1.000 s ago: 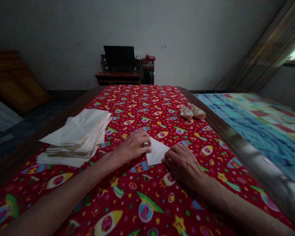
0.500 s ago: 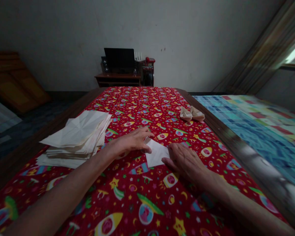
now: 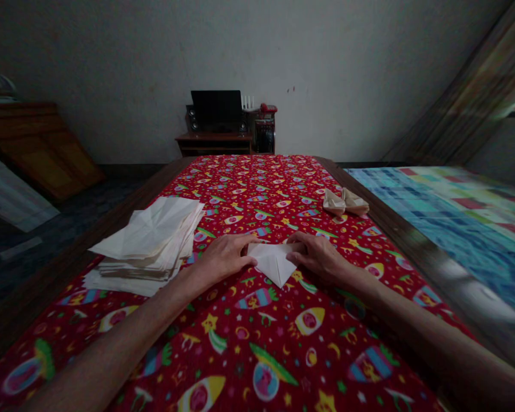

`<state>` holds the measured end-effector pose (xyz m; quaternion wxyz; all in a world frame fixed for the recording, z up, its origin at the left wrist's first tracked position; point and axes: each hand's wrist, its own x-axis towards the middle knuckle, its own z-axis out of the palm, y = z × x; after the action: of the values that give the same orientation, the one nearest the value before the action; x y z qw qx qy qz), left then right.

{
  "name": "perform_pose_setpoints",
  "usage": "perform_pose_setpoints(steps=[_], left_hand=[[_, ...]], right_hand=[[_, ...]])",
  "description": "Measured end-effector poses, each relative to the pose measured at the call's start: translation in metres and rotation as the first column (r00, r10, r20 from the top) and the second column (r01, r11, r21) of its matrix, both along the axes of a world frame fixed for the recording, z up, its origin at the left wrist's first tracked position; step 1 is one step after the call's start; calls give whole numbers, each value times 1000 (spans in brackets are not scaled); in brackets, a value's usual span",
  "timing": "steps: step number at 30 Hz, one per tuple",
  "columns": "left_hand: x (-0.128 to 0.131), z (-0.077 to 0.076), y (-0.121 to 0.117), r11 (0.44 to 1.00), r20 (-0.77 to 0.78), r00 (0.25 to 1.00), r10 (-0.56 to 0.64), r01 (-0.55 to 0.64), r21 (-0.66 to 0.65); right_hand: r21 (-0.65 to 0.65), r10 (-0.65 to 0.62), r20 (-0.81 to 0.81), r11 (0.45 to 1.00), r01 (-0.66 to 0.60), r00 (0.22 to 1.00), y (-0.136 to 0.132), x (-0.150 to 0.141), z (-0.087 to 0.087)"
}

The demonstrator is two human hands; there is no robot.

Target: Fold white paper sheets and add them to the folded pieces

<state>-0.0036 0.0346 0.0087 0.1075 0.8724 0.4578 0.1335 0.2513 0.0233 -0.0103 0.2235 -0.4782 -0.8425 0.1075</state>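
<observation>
A small folded sheet of white paper (image 3: 276, 264) lies between my hands, one pointed corner toward me and a crease running down its middle. My left hand (image 3: 229, 254) pinches its left corner between thumb and fingers. On the opposite side my right hand (image 3: 320, 254) grips the right corner, thumb in front. Left of my hands rests a thick stack of creased paper sheets (image 3: 150, 246). Toward the right table edge sit folded paper pieces (image 3: 345, 202), tan and standing up in points.
The red patterned tablecloth (image 3: 257, 326) covers the table, whose dark wooden edge (image 3: 412, 240) shows at the right. Beyond it is a bed (image 3: 463, 212) with a colourful cover. A monitor (image 3: 217, 109) stands on a desk by the wall. A wooden cabinet (image 3: 43, 143) is at the left.
The folded paper has turned so that a corner points toward me. My right hand has moved up its right side, and my left hand now holds the left corner. The view has shifted slightly.
</observation>
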Motion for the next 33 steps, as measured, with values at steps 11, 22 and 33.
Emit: perform_pose_setpoints(steps=[11,22,33], left_hand=[[12,-13,2,998,111,993,-27,22,51],[16,-11,0,998,127,990,57,-58,8],[15,-17,6,999,165,985,41,-43,5]], right_hand=[[206,64,-39,977,-54,997,-10,13,-22],[143,27,-20,989,-24,999,-12,8,-15],[116,-46,-39,992,50,998,-11,7,-10]])
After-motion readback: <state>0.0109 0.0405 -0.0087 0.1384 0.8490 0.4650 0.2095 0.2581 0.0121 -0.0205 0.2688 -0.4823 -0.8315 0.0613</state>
